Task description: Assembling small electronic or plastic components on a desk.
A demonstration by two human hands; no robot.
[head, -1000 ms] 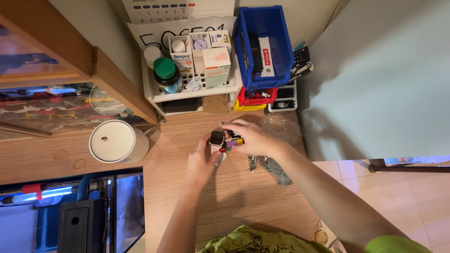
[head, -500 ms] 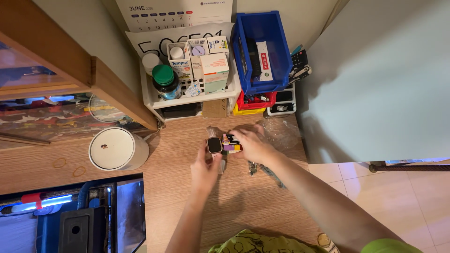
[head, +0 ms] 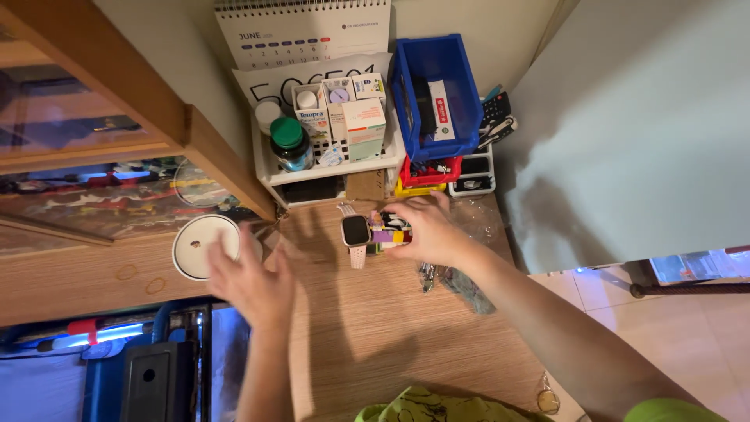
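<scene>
The left hand [head: 248, 283], fingers spread and empty, hovers beside the white round canister [head: 205, 244]. Just right of it lies the pink-strapped smartwatch [head: 355, 232]; the right hand [head: 426, 228] grips the colourful block cluster [head: 387, 233], best kept steady.

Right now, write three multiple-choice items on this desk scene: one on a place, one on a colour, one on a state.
1. Where does the smartwatch lie?
A. in the blue bin
B. on the wooden desk
C. on the white shelf

2. What colour is the jar's lid?
A. green
B. red
C. yellow

3. What is the left hand doing?
A. gripping the watch
B. lifting the white round container
C. holding nothing, open above the desk

Answers: 1 B, the watch rests on the wooden desk beside the right hand. 2 A, the lid is plainly green. 3 C, its fingers are spread and empty.
</scene>
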